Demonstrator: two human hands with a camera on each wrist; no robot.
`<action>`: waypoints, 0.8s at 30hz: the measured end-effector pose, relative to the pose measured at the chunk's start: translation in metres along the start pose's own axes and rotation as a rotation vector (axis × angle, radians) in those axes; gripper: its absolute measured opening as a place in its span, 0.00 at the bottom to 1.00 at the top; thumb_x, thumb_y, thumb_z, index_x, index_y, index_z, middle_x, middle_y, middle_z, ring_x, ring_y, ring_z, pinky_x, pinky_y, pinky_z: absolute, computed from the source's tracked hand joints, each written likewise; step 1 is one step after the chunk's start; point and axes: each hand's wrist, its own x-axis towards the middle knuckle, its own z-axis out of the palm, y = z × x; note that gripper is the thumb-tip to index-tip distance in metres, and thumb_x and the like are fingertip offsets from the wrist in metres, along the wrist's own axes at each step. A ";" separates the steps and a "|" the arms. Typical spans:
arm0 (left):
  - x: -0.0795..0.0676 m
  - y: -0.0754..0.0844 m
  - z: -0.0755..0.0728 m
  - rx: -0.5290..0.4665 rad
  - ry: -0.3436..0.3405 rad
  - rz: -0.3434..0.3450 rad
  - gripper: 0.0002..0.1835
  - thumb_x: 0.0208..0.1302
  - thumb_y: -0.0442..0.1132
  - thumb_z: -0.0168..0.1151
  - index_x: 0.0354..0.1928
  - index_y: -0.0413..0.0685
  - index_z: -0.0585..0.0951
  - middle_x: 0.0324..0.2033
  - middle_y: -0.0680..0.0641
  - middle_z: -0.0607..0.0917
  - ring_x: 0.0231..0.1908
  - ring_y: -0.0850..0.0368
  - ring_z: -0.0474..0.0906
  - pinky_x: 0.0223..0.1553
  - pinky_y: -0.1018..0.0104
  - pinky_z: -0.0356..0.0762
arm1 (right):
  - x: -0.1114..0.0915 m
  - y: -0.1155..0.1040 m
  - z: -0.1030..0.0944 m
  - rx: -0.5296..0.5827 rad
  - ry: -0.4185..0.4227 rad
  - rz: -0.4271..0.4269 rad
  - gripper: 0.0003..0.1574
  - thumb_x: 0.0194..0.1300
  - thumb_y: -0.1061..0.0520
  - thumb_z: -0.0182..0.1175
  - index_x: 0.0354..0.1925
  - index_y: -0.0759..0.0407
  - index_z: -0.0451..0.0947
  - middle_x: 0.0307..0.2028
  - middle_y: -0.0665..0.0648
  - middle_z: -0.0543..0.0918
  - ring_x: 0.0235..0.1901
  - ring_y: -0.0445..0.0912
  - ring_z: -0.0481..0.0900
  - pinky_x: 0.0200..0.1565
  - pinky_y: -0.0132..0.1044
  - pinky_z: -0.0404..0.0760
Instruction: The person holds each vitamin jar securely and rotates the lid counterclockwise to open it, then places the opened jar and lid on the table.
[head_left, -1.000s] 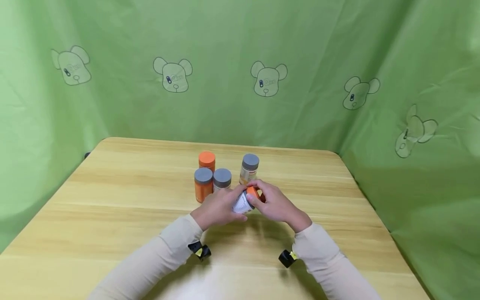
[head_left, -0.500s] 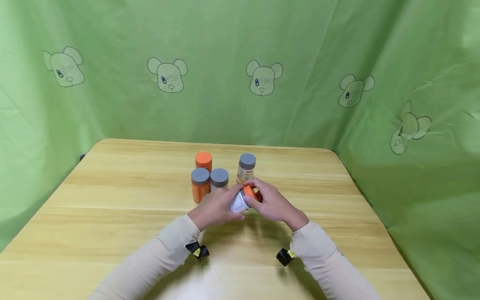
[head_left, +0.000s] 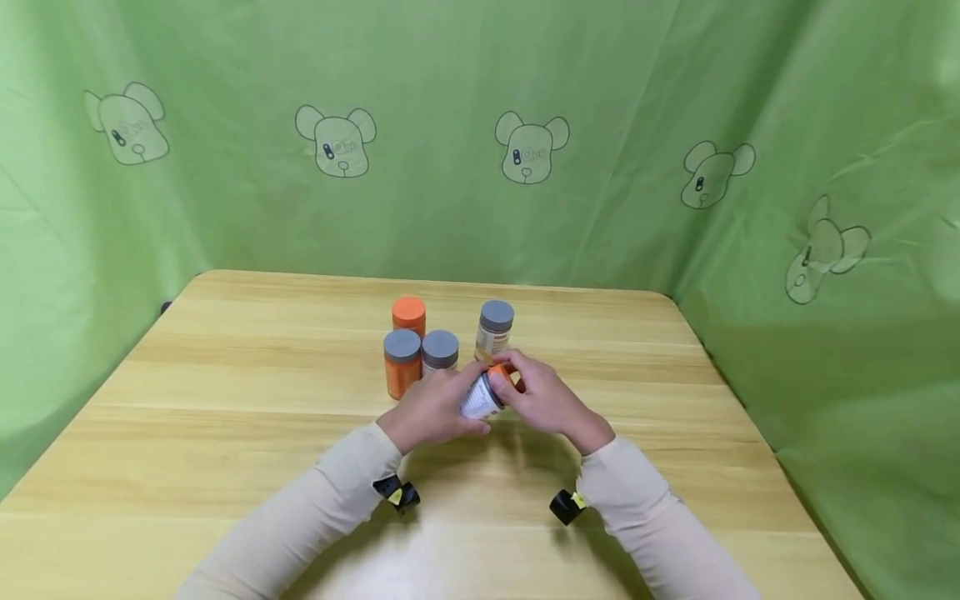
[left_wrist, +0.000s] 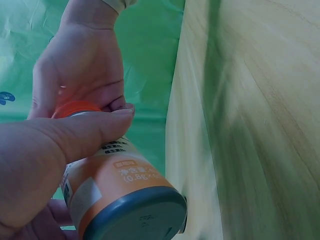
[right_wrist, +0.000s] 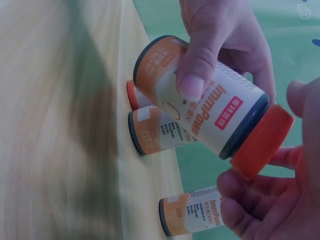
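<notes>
Bottle (right_wrist: 220, 111); four other bottles (head_left: 402, 367) just beyond

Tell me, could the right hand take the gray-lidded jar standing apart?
Probably not yet: the right hand grips the orange lid of the held jar, though the gray-lidded jar stands close beyond.

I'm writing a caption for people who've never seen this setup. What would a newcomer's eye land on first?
First, the tilted ImmPower bottle just below the head view's centre, in the left hand's grip, with the right hand's grip on its orange lid. Next, standing beyond it: three clustered bottles at left, one grey-lidded bottle apart at right. Behind the wooden table, bear faces on the green curtain stand out.
</notes>
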 end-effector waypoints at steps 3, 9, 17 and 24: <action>0.001 0.000 -0.001 0.006 -0.004 0.000 0.42 0.49 0.50 0.77 0.65 0.48 0.68 0.36 0.45 0.83 0.32 0.56 0.79 0.28 0.64 0.76 | 0.000 -0.001 -0.001 0.005 -0.012 0.011 0.24 0.75 0.46 0.48 0.57 0.62 0.70 0.45 0.60 0.79 0.32 0.48 0.76 0.33 0.38 0.76; -0.003 0.000 0.001 -0.016 -0.011 -0.009 0.45 0.49 0.50 0.77 0.68 0.50 0.66 0.36 0.45 0.83 0.30 0.56 0.79 0.26 0.64 0.75 | -0.002 -0.001 0.002 0.046 -0.050 0.016 0.22 0.75 0.49 0.49 0.58 0.61 0.69 0.45 0.59 0.79 0.35 0.47 0.77 0.35 0.38 0.78; 0.001 -0.001 0.001 -0.004 -0.013 -0.002 0.45 0.50 0.50 0.77 0.68 0.50 0.66 0.37 0.45 0.83 0.31 0.56 0.79 0.26 0.66 0.75 | -0.001 -0.001 -0.003 0.045 -0.051 -0.009 0.23 0.75 0.50 0.50 0.60 0.63 0.68 0.48 0.60 0.78 0.38 0.49 0.78 0.39 0.40 0.79; 0.002 0.000 -0.001 0.014 -0.011 0.004 0.42 0.50 0.51 0.77 0.65 0.48 0.68 0.37 0.45 0.83 0.31 0.56 0.79 0.27 0.64 0.76 | 0.001 0.002 -0.004 0.017 -0.016 0.009 0.26 0.75 0.47 0.48 0.59 0.65 0.68 0.48 0.62 0.79 0.29 0.47 0.78 0.32 0.38 0.78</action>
